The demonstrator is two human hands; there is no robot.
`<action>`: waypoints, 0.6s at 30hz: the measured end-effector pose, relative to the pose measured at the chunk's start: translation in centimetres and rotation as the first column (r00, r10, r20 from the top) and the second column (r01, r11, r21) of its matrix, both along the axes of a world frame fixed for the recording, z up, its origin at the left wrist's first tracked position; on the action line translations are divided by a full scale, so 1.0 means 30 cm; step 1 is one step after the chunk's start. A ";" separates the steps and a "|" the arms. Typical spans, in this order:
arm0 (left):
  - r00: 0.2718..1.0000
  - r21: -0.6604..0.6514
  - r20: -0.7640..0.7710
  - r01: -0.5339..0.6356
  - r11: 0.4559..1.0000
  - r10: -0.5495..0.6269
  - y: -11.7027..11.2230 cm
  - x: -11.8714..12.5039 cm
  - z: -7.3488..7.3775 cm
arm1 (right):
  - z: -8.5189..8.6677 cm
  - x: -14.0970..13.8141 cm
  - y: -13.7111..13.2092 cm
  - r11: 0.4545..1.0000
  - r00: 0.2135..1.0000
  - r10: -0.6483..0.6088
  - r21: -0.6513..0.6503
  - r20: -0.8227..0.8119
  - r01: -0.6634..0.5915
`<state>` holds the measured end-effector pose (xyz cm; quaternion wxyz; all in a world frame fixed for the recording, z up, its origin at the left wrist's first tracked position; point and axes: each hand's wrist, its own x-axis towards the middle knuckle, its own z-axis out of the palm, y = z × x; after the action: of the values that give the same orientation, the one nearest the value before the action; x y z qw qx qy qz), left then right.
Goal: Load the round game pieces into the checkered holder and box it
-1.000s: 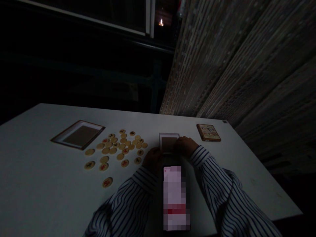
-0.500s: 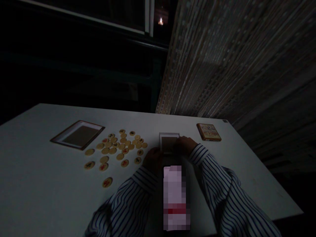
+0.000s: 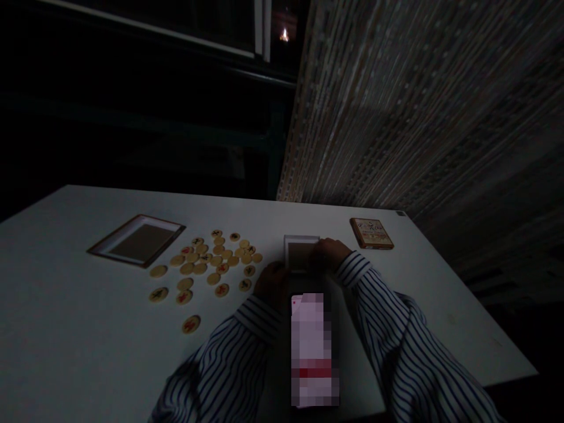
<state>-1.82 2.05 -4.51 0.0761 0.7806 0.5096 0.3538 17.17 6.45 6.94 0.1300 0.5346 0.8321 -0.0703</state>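
On a white table (image 3: 66,329) in dim light, both my hands rest at a small open box (image 3: 299,251) with a pale rim and a dark inside. My left hand (image 3: 271,283) grips the box's near left corner, fingers curled. My right hand (image 3: 328,254) is curled over its right side. Just left of the box lie several round wooden game discs (image 3: 211,264) with red or black marks, scattered flat. Both arms wear striped sleeves.
A wider shallow box lid (image 3: 137,239) lies at the far left. A printed brown box (image 3: 371,233) sits at the far right near the table edge. A phone (image 3: 314,349) with a lit screen hangs between my forearms. A ribbed wall rises behind.
Both hands stay at the small box; the view has shifted slightly, nothing else has moved.
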 end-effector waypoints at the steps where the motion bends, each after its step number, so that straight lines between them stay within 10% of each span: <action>1: 1.000 0.002 0.000 -0.003 1.000 0.003 0.000 0.000 0.000 | -0.003 -0.003 0.003 1.000 1.000 -0.002 -0.009 0.005 0.002; 18: 1.000 -0.012 0.006 0.006 1.000 -0.006 -0.005 0.002 0.018 | -0.048 -0.008 0.021 1.000 0.999 -0.001 -0.016 0.048 0.002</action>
<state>-1.76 1.91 -3.98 0.0833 0.7805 0.5091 0.3531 16.95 7.08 5.51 0.1541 0.5356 0.8278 -0.0642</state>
